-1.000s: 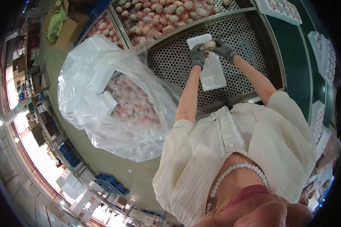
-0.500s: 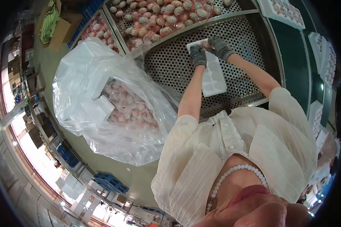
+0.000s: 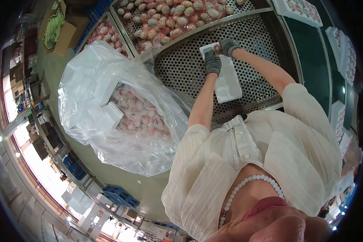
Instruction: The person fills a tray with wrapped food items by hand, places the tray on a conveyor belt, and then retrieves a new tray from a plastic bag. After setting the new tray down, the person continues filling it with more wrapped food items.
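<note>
A white tray (image 3: 228, 82) with shallow compartments lies on a perforated metal work surface (image 3: 181, 66). My left hand (image 3: 212, 63), in a grey striped glove, is curled over the tray's far left part. From the right, my right hand (image 3: 228, 47), gloved alike, bends in at the tray's far end. Between the fingertips of both hands shows a small reddish-brown patch, too blurred to name. The fingers look drawn together, though the gloves partly hide them.
Beyond a metal divider lie many round pale pieces in reddish clear wrap (image 3: 169, 18). At left a large clear plastic bag (image 3: 88, 80) holds white trays and more wrapped pieces. Filled white trays (image 3: 298, 11) stand along the green surface (image 3: 314, 60) at right. An open cardboard box (image 3: 70, 34) stands far left.
My right hand has shifted slightly left and nearer to me; my left hand has moved a little toward me. The tray stays almost in place.
</note>
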A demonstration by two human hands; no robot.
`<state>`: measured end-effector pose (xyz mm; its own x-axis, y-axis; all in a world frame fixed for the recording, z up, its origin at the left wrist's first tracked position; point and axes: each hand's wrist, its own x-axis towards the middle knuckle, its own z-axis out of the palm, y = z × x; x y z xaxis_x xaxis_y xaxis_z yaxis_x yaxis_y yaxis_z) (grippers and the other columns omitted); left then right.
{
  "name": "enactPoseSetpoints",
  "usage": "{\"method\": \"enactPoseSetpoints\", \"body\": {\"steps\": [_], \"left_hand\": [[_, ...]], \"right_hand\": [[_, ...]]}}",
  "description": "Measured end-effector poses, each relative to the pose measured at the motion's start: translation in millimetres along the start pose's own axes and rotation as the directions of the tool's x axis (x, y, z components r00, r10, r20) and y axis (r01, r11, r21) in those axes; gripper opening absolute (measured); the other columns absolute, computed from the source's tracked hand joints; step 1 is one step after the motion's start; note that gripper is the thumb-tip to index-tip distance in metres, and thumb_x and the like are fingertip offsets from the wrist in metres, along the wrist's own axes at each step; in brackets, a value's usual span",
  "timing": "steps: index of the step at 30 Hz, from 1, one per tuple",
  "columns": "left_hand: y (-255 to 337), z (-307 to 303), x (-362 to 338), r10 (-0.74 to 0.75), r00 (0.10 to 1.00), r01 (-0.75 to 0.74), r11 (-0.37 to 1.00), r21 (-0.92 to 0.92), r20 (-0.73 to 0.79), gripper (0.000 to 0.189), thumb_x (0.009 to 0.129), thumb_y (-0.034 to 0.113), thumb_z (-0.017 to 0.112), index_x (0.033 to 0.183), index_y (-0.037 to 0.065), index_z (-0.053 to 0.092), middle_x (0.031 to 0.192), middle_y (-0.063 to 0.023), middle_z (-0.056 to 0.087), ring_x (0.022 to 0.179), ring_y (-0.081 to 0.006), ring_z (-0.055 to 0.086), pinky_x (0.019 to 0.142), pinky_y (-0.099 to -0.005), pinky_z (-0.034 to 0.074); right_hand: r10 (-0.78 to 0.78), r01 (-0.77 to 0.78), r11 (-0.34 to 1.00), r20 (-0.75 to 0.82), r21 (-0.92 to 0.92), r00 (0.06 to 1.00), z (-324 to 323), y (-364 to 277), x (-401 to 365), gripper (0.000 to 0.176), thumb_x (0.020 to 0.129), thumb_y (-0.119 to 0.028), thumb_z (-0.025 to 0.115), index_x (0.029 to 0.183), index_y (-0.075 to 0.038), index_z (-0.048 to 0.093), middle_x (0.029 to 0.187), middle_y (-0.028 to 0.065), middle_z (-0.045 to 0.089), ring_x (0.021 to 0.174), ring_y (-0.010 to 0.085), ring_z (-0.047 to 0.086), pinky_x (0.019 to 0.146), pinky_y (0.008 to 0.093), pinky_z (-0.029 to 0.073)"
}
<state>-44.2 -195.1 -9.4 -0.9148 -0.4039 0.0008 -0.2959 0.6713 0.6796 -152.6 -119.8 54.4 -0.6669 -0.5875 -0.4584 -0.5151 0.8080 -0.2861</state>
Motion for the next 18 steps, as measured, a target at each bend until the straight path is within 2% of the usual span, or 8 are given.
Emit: {"method": "enactPoseSetpoints", "body": {"steps": [1,4,6,10,12,14,16,18], "left_hand": [[10,-8,1,-0.116,0.992,0.12,0.987,-0.106,0.039,0.025,0.075,0.013,0.043,0.096,0.001,0.05,0.095,-0.0171,0.049,0.089,-0.0327,0.045,0.077,-0.0401,0.037],[28,-29,1,-0.081,0.995,0.088,0.988,-0.128,0.059,0.024,0.073,0.009,0.042,0.095,0.002,0.049,0.093,-0.0189,0.048,0.087,-0.0327,0.046,0.074,-0.0393,0.039],[16,-21,3,0.016,1.0,-0.015,0.998,-0.058,0.015,0.023,0.073,0.008,0.042,0.095,0.003,0.05,0.091,-0.0189,0.048,0.085,-0.0329,0.046,0.072,-0.0391,0.039],[16,-25,5,0.035,0.999,-0.033,0.996,-0.087,0.025,0.022,0.073,0.006,0.043,0.092,0.001,0.051,0.087,-0.0181,0.049,0.085,-0.0328,0.046,0.073,-0.039,0.039],[10,-20,4,0.091,0.989,-0.087,0.996,-0.036,0.115,0.019,0.072,0.005,0.044,0.088,0.001,0.052,0.083,-0.0175,0.049,0.082,-0.033,0.046,0.072,-0.0395,0.039],[9,-18,2,0.174,0.984,-0.175,0.984,0.022,0.043,0.018,0.071,0.005,0.044,0.085,0.001,0.053,0.08,-0.017,0.049,0.077,-0.0333,0.046,0.07,-0.04,0.039],[19,-24,10,0.077,0.957,-0.139,0.968,0.209,0.279,0.02,0.072,0.005,0.042,0.088,0.002,0.053,0.08,-0.0173,0.05,0.075,-0.0328,0.047,0.069,-0.0401,0.039],[20,-22,7,0.079,0.979,-0.1,0.989,0.11,0.187,0.02,0.071,0.008,0.044,0.088,0.003,0.053,0.081,-0.0173,0.05,0.078,-0.0322,0.047,0.07,-0.0407,0.039]], "right_hand": [[0.012,-0.007,0.998,0.081,-0.059,0.997,1,-2,9,0.027,0.063,-0.026,0.056,0.074,-0.002,0.057,0.066,0.0177,0.056,0.062,0.0285,0.056,0.056,0.0361,0.044],[0.022,-0.006,0.996,0.177,-0.093,0.984,-24,-26,-9,0.021,0.065,-0.022,0.056,0.067,-0.001,0.058,0.063,0.0162,0.056,0.054,0.026,0.054,0.052,0.0332,0.044],[0.047,-0.043,0.986,0.022,-0.159,0.999,-14,-19,-7,0.023,0.066,-0.024,0.055,0.071,-0.002,0.058,0.065,0.0169,0.057,0.059,0.0275,0.056,0.055,0.0347,0.045],[0.038,-0.017,0.993,-0.181,0.118,0.983,8,-1,-16,0.025,0.067,-0.026,0.053,0.076,-0.003,0.057,0.074,0.0158,0.057,0.067,0.0283,0.057,0.058,0.0361,0.045],[0.094,-0.093,0.996,-0.105,0.016,0.99,4,-5,-16,0.017,0.067,-0.019,0.051,0.074,-0.003,0.056,0.074,0.0142,0.057,0.068,0.0282,0.057,0.057,0.035,0.045],[-0.107,0.101,0.993,-0.115,-0.056,0.988,2,-8,-22,0.013,0.067,-0.014,0.051,0.073,-0.004,0.057,0.07,0.014,0.058,0.066,0.0273,0.057,0.054,0.035,0.046],[-0.079,0.066,0.99,-0.105,-0.121,0.991,15,-11,-6,0.011,0.066,-0.01,0.051,0.071,-0.003,0.058,0.069,0.015,0.058,0.062,0.026,0.058,0.05,0.0346,0.046],[-0.034,0.038,0.976,0.024,-0.213,0.999,13,-12,1,0.012,0.067,-0.012,0.051,0.071,-0.003,0.057,0.069,0.0172,0.056,0.067,0.0278,0.056,0.055,0.0357,0.044]]}}
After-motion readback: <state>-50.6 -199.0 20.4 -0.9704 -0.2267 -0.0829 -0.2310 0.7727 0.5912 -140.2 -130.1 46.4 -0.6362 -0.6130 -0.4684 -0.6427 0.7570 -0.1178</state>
